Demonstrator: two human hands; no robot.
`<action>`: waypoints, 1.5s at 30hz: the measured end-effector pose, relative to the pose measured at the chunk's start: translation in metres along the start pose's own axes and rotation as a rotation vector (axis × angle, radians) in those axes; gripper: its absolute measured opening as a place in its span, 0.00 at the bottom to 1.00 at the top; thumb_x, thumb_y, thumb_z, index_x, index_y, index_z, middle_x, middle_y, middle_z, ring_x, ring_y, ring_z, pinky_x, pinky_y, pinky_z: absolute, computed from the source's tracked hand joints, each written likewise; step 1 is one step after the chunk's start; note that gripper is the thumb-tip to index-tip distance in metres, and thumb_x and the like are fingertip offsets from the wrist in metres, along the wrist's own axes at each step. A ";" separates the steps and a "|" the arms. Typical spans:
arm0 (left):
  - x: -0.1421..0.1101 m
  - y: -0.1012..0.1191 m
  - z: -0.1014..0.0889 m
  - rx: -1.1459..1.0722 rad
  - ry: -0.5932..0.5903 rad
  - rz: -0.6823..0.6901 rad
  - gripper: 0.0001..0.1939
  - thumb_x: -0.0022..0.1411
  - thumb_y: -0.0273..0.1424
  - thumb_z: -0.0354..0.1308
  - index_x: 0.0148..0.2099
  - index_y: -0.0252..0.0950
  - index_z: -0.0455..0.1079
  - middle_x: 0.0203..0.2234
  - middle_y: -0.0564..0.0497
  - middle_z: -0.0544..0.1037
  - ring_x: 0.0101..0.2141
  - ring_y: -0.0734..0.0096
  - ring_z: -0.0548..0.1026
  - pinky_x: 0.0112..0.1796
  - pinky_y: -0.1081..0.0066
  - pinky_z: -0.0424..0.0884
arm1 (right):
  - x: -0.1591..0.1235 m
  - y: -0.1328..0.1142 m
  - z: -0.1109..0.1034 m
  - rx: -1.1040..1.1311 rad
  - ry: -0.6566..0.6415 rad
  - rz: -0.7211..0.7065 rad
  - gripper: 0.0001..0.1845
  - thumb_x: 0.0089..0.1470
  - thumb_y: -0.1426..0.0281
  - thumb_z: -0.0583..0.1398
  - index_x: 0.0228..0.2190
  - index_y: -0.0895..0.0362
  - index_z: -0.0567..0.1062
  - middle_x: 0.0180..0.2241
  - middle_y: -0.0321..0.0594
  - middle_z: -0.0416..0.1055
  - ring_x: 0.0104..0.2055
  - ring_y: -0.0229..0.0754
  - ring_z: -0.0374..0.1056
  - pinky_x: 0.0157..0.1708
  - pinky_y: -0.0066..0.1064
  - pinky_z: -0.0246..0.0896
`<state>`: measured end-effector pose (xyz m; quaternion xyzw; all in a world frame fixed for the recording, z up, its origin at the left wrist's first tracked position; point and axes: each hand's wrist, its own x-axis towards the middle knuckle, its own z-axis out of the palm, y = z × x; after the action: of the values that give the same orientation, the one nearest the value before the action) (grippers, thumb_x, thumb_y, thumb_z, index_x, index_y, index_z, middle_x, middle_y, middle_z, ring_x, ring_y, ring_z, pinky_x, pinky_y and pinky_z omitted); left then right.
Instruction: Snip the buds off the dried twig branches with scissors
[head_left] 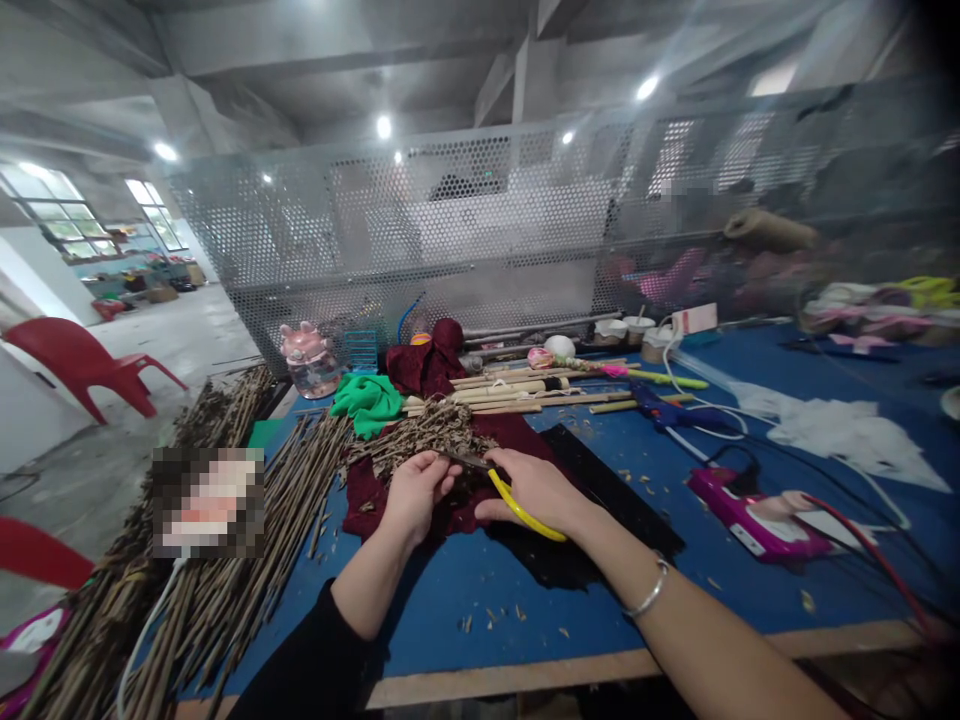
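My right hand (534, 490) grips yellow-handled scissors (525, 512), with their dark blades pointing left towards my left hand. My left hand (417, 492) is closed in a pinch near the blade tips; what sits between its fingertips is too small to make out. Just beyond both hands, a heap of dried brown plant stems (420, 432) lies on a dark red cloth (364, 500). Under my right wrist, black fabric (600, 490) spreads over the blue table (480, 630).
Long dry stalks (247, 580) lie in a pile along the left side, with a blurred-out device on them. Green cloth (369, 402), wooden sticks (510, 393) and a blue glue gun (667, 408) lie farther back. A purple power strip (750, 520) with cables sits right. Perforated metal panels (420, 230) stand behind.
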<state>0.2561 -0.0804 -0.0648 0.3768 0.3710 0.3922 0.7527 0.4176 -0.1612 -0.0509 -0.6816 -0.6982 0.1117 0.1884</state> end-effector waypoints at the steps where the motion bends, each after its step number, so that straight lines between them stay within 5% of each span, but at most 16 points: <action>1: 0.000 0.000 0.000 -0.004 -0.003 0.001 0.04 0.51 0.21 0.60 0.27 0.30 0.66 0.20 0.53 0.73 0.21 0.84 0.72 0.22 0.87 0.68 | 0.000 -0.001 0.000 -0.003 0.005 -0.004 0.34 0.41 0.46 0.59 0.45 0.55 0.67 0.42 0.46 0.70 0.43 0.50 0.66 0.39 0.34 0.57; 7: 0.003 -0.001 -0.003 -0.007 -0.012 0.026 0.07 0.46 0.24 0.63 0.28 0.30 0.67 0.22 0.53 0.73 0.22 0.85 0.72 0.23 0.86 0.68 | -0.002 -0.009 -0.003 -0.027 0.001 0.039 0.30 0.41 0.42 0.55 0.36 0.52 0.71 0.29 0.40 0.73 0.32 0.46 0.69 0.26 0.27 0.53; 14: 0.002 0.000 -0.006 0.140 -0.004 0.047 0.11 0.41 0.30 0.66 0.27 0.30 0.68 0.19 0.53 0.73 0.21 0.83 0.71 0.24 0.84 0.67 | -0.001 -0.006 -0.003 -0.087 -0.019 0.051 0.26 0.45 0.43 0.52 0.28 0.52 0.74 0.25 0.40 0.73 0.28 0.42 0.69 0.23 0.26 0.49; 28: 0.002 -0.001 -0.020 0.880 -0.036 0.279 0.12 0.50 0.39 0.56 0.32 0.34 0.68 0.15 0.56 0.70 0.14 0.79 0.65 0.18 0.77 0.58 | 0.006 0.011 0.000 -0.189 -0.021 0.123 0.29 0.46 0.42 0.50 0.32 0.51 0.73 0.29 0.41 0.74 0.34 0.46 0.70 0.27 0.28 0.53; 33: 0.003 0.019 -0.034 1.166 0.211 0.636 0.12 0.54 0.40 0.53 0.34 0.36 0.68 0.19 0.54 0.72 0.21 0.74 0.69 0.26 0.75 0.61 | 0.008 0.020 0.003 -0.186 -0.001 0.061 0.36 0.38 0.41 0.56 0.42 0.53 0.69 0.35 0.43 0.72 0.38 0.48 0.69 0.34 0.31 0.57; 36: 0.008 0.032 -0.048 1.328 0.371 0.733 0.08 0.55 0.34 0.53 0.33 0.37 0.70 0.28 0.49 0.75 0.30 0.68 0.71 0.33 0.72 0.63 | 0.009 0.023 0.007 -0.189 -0.017 0.028 0.38 0.36 0.43 0.59 0.43 0.56 0.69 0.38 0.46 0.70 0.39 0.49 0.68 0.37 0.33 0.58; 42: 0.020 0.035 -0.069 1.478 0.333 0.625 0.09 0.54 0.32 0.54 0.36 0.38 0.74 0.35 0.44 0.76 0.37 0.60 0.72 0.38 0.66 0.65 | 0.011 0.025 0.012 -0.091 0.076 0.009 0.33 0.42 0.48 0.60 0.44 0.57 0.67 0.39 0.44 0.70 0.41 0.46 0.66 0.41 0.33 0.58; 45: 0.023 0.033 -0.069 1.383 0.354 0.709 0.10 0.56 0.32 0.53 0.37 0.36 0.73 0.35 0.45 0.76 0.37 0.62 0.72 0.40 0.67 0.65 | 0.011 0.026 0.012 -0.049 0.128 -0.004 0.31 0.44 0.50 0.59 0.45 0.57 0.66 0.41 0.45 0.70 0.43 0.46 0.66 0.43 0.33 0.58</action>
<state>0.1963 -0.0276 -0.0728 0.7861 0.5025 0.3433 0.1085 0.4360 -0.1482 -0.0708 -0.6905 -0.6885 0.0504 0.2159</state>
